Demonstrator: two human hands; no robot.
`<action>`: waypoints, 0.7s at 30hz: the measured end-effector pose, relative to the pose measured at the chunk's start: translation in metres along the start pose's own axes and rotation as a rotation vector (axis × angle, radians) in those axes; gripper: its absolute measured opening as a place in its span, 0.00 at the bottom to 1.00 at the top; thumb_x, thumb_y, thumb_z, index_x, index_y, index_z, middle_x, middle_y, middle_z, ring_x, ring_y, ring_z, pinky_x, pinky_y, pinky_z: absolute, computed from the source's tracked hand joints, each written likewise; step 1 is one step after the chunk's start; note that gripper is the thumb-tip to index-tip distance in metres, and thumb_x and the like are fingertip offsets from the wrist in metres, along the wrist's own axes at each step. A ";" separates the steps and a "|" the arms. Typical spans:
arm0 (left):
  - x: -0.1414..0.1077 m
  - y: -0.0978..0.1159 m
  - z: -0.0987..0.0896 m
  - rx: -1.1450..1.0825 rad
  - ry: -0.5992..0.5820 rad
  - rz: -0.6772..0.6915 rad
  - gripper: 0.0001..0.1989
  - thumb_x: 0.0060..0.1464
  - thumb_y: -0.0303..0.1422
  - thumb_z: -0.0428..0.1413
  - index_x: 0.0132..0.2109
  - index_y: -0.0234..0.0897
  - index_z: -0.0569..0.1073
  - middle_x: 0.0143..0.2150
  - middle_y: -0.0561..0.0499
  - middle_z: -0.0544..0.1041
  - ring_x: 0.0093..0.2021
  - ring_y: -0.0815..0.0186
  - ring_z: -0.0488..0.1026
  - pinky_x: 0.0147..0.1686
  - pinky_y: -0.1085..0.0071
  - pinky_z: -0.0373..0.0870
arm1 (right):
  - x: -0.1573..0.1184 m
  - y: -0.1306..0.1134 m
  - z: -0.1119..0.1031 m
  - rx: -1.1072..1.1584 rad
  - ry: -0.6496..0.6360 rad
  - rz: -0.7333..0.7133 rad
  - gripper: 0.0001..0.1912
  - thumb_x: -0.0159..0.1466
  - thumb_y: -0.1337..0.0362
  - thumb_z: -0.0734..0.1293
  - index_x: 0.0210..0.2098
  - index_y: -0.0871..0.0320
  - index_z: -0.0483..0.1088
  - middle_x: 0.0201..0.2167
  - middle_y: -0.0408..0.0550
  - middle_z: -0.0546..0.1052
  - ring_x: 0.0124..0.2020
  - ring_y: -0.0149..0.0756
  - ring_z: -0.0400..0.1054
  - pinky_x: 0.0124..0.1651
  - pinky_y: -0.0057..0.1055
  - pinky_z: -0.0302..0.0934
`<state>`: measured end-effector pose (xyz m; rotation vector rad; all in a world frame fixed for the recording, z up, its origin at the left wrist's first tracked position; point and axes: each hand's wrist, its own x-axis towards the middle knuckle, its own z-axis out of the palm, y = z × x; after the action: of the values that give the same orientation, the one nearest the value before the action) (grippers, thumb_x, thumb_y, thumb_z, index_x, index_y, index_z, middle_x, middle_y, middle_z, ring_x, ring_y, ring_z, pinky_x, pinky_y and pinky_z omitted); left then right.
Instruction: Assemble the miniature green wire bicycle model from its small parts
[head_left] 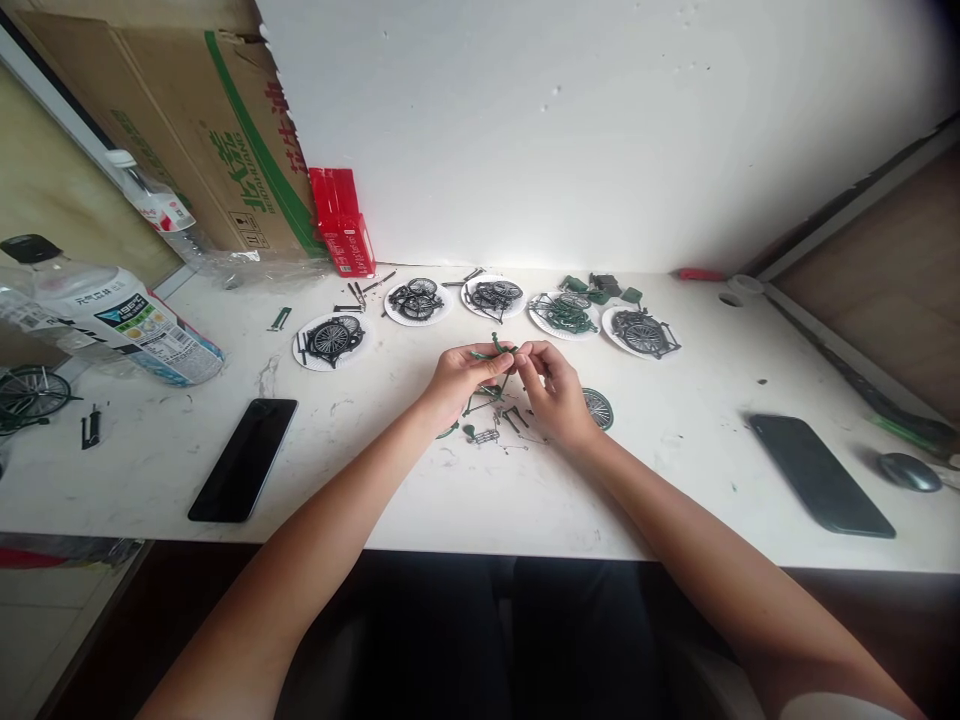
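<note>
Workpiece, a small green part, is sitting at the centre of the frame, being held up over the white surface. Left hand is pinching it, fingers clamped on its left portion; right hand is gripping the right end, thumb and forefinger together on it, exact contact partly hidden. Step in hand, as judged: fitting or adjusting a small piece, apparently of a model bicycle. Next move seems to be calling for a steady left pinch, with the right fingers aligning and pressing finely. Just below the hands, loose parts are lying scattered; a green-rimmed wheel is resting beside the right wrist. Paper plates are bearing more parts across the middle of the frame. Writing: cardboard box, upper left, is showing green characters 北大荒 with smaller "BEIDAHUANG", plus red characters near its right edge. Red carton beside it is carrying white print, too small to read. Large bottle, at left, is showing a blue-and-white label, lettering too blurred to read reliably.
</note>
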<state>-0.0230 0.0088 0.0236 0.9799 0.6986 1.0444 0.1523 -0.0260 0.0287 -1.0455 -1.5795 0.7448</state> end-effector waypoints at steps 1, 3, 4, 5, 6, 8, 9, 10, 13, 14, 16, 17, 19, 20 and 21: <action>0.000 0.000 -0.001 0.000 -0.003 0.004 0.24 0.47 0.44 0.77 0.49 0.39 0.87 0.51 0.42 0.86 0.53 0.55 0.82 0.47 0.66 0.70 | 0.000 0.001 0.000 -0.007 -0.002 0.001 0.18 0.75 0.43 0.66 0.45 0.52 0.69 0.37 0.47 0.76 0.39 0.39 0.70 0.48 0.40 0.67; 0.001 -0.001 -0.001 0.003 -0.005 0.015 0.24 0.46 0.43 0.77 0.49 0.39 0.87 0.51 0.43 0.86 0.53 0.55 0.82 0.49 0.65 0.72 | 0.000 0.001 0.000 -0.029 0.002 0.001 0.18 0.75 0.44 0.66 0.45 0.52 0.69 0.36 0.47 0.75 0.37 0.39 0.68 0.47 0.40 0.66; 0.001 -0.001 -0.001 0.008 -0.003 0.024 0.24 0.46 0.43 0.77 0.48 0.39 0.87 0.51 0.42 0.86 0.52 0.55 0.83 0.49 0.64 0.72 | 0.000 0.002 0.000 -0.039 0.003 0.000 0.18 0.75 0.44 0.66 0.45 0.52 0.69 0.36 0.47 0.75 0.37 0.39 0.67 0.46 0.39 0.65; 0.001 -0.001 -0.001 0.014 0.003 0.033 0.24 0.45 0.43 0.78 0.48 0.39 0.87 0.50 0.42 0.86 0.52 0.55 0.83 0.49 0.64 0.73 | 0.000 0.002 0.000 -0.048 0.006 -0.001 0.18 0.76 0.44 0.66 0.45 0.52 0.70 0.35 0.47 0.74 0.36 0.39 0.66 0.44 0.39 0.64; 0.001 0.000 -0.001 0.022 0.012 0.040 0.25 0.44 0.43 0.78 0.48 0.38 0.87 0.50 0.42 0.87 0.52 0.54 0.83 0.49 0.63 0.74 | 0.001 0.001 0.000 -0.057 0.011 -0.002 0.18 0.76 0.44 0.66 0.45 0.52 0.70 0.35 0.47 0.74 0.36 0.39 0.65 0.43 0.38 0.63; 0.001 0.000 0.000 0.036 0.031 0.046 0.26 0.43 0.44 0.78 0.47 0.37 0.87 0.48 0.42 0.87 0.51 0.53 0.83 0.49 0.62 0.75 | 0.001 0.001 0.000 -0.070 0.022 -0.009 0.18 0.76 0.44 0.65 0.44 0.52 0.70 0.34 0.46 0.73 0.35 0.38 0.63 0.42 0.38 0.61; 0.000 0.001 0.000 0.041 0.038 0.046 0.26 0.42 0.44 0.79 0.47 0.37 0.87 0.47 0.42 0.87 0.51 0.53 0.83 0.49 0.61 0.76 | 0.001 0.000 0.001 -0.075 0.026 -0.012 0.18 0.76 0.44 0.65 0.44 0.52 0.69 0.33 0.45 0.72 0.34 0.38 0.62 0.41 0.38 0.61; 0.000 0.001 0.001 0.044 0.042 0.046 0.26 0.42 0.44 0.79 0.47 0.36 0.87 0.47 0.42 0.87 0.51 0.53 0.83 0.49 0.61 0.76 | 0.001 0.000 0.001 -0.080 0.027 -0.015 0.18 0.76 0.44 0.65 0.44 0.52 0.69 0.32 0.45 0.71 0.34 0.38 0.61 0.41 0.37 0.60; -0.001 0.003 0.002 0.048 0.045 0.049 0.26 0.42 0.43 0.79 0.47 0.36 0.87 0.47 0.42 0.87 0.50 0.53 0.83 0.50 0.60 0.76 | 0.000 -0.001 0.000 -0.082 0.022 -0.025 0.17 0.76 0.46 0.65 0.44 0.53 0.69 0.31 0.43 0.68 0.33 0.37 0.59 0.41 0.37 0.59; -0.001 0.004 0.003 0.049 0.045 0.051 0.26 0.42 0.43 0.79 0.47 0.36 0.87 0.46 0.42 0.87 0.50 0.53 0.83 0.50 0.60 0.76 | 0.000 -0.002 0.000 -0.080 0.021 -0.028 0.16 0.76 0.46 0.65 0.44 0.53 0.69 0.31 0.43 0.68 0.33 0.37 0.59 0.41 0.37 0.59; -0.002 0.004 0.003 0.050 0.046 0.059 0.26 0.42 0.43 0.79 0.47 0.36 0.87 0.46 0.42 0.87 0.49 0.54 0.83 0.49 0.61 0.76 | 0.000 -0.002 0.000 -0.072 0.022 -0.032 0.16 0.77 0.47 0.64 0.44 0.53 0.69 0.31 0.43 0.68 0.32 0.37 0.58 0.41 0.37 0.59; -0.002 0.004 0.003 0.048 0.047 0.064 0.26 0.43 0.43 0.79 0.47 0.36 0.87 0.46 0.42 0.87 0.49 0.54 0.83 0.49 0.61 0.76 | 0.000 -0.002 0.000 -0.071 0.022 -0.033 0.16 0.77 0.47 0.64 0.44 0.53 0.69 0.31 0.43 0.68 0.33 0.37 0.58 0.41 0.37 0.59; -0.002 0.004 0.002 0.046 0.048 0.075 0.25 0.44 0.43 0.78 0.47 0.37 0.87 0.47 0.42 0.87 0.49 0.55 0.83 0.48 0.63 0.76 | 0.000 -0.002 -0.001 -0.087 0.023 -0.042 0.16 0.77 0.47 0.64 0.44 0.53 0.69 0.32 0.44 0.68 0.33 0.37 0.59 0.41 0.38 0.59; -0.001 0.004 0.002 0.049 0.045 0.079 0.25 0.44 0.43 0.78 0.48 0.37 0.87 0.46 0.42 0.87 0.49 0.56 0.83 0.47 0.63 0.75 | 0.001 -0.001 -0.001 -0.105 0.026 -0.052 0.16 0.77 0.47 0.64 0.45 0.53 0.69 0.33 0.44 0.68 0.34 0.37 0.60 0.42 0.38 0.59; -0.001 0.004 0.002 0.054 0.041 0.082 0.25 0.44 0.43 0.78 0.48 0.37 0.87 0.46 0.42 0.87 0.48 0.57 0.82 0.46 0.64 0.75 | 0.001 -0.001 -0.001 -0.128 0.029 -0.063 0.16 0.77 0.47 0.64 0.45 0.53 0.69 0.33 0.45 0.68 0.35 0.38 0.60 0.42 0.38 0.59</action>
<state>-0.0237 0.0079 0.0281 1.0439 0.7286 1.1243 0.1532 -0.0258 0.0301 -1.0891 -1.6451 0.5897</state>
